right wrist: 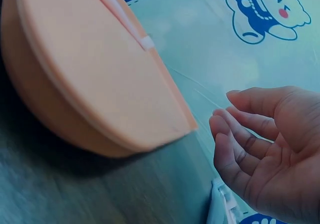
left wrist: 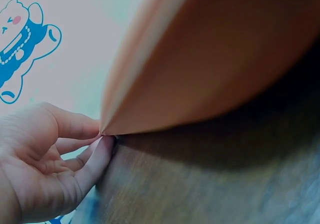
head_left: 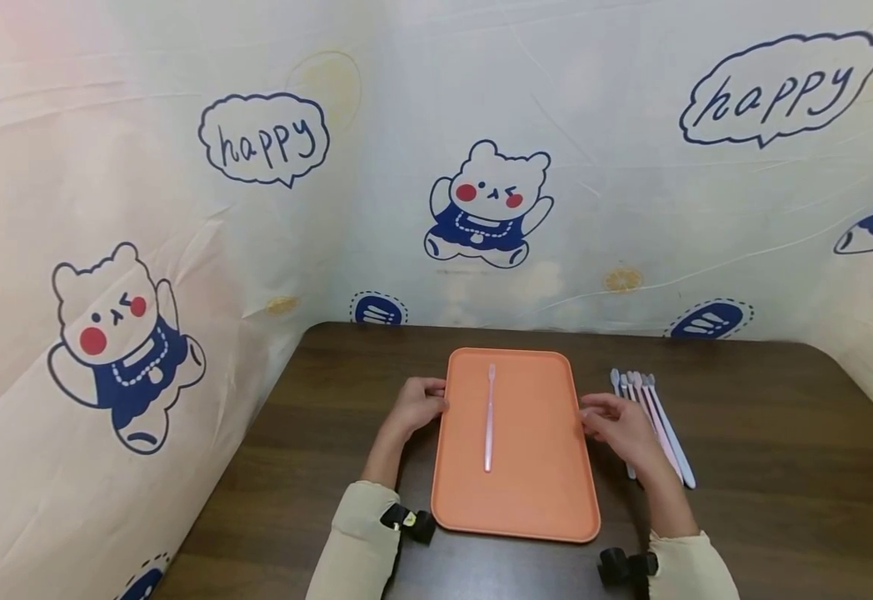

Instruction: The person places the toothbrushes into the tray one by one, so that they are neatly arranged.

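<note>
With fingertips and thumb of the left hand (head_left: 416, 406), pinches the left edge of a smooth orange rectangular tray (head_left: 534, 442) with rounded corners and a raised rim, set on the dark brown wood-grain table (head_left: 781, 450). With the right hand (head_left: 626, 427), hovers just beside the opposite edge, fingers loosely bent round nothing; hard to tell from touching in the head view, but with a visible gap in the right wrist view. Blurred and cut off in the left wrist view: the tray's side wall, with the farther fingers partly covered by the nearer ones. On the tray, lengthwise and left of the middle: one slim pale-pink toothbrush-like stick (head_left: 489, 446), its narrow head too small to make out, and running off the top of the right wrist view. In the way of counting the loose row of slim white, pink and light-blue sticks (head_left: 671, 433) on the table at right: the right hand and wrist, covering some lower parts. Around both wrists, black straps (head_left: 406, 521) with small black blocks; then cream sleeves (head_left: 357, 533), cut off at the bottom. Beyond the table, pale sheeting (head_left: 616, 208) printed with cartoon bears and "happy" bubbles, one bear sliced by the right edge.
</note>
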Motion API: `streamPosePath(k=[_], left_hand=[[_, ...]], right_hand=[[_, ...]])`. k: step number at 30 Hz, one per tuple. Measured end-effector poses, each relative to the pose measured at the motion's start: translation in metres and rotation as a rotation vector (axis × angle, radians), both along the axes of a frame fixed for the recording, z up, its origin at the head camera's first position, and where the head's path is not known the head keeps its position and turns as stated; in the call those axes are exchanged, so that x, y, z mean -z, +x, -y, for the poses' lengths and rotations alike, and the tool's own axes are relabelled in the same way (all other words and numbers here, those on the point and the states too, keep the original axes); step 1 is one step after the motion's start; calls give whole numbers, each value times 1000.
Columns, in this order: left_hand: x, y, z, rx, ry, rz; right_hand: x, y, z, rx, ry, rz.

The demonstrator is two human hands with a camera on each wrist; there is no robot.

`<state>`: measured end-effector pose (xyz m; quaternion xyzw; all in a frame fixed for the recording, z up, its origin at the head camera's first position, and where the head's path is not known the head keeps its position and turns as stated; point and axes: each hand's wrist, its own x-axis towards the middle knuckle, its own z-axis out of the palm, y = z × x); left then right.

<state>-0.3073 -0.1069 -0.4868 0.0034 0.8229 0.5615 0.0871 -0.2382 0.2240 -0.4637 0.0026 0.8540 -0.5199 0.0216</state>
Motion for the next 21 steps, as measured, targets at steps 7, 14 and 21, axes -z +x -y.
streamPosePath(k=[7, 14, 21], left_hand=[[1, -1, 1, 0, -3, 6], [1, -2, 0, -3, -5, 12], [2, -3, 1, 0, -9, 8]], right_hand=[[-3, 2, -11, 43, 11, 8], [-6, 6, -30, 95, 41, 29], [-6, 10, -54, 150, 91, 65]])
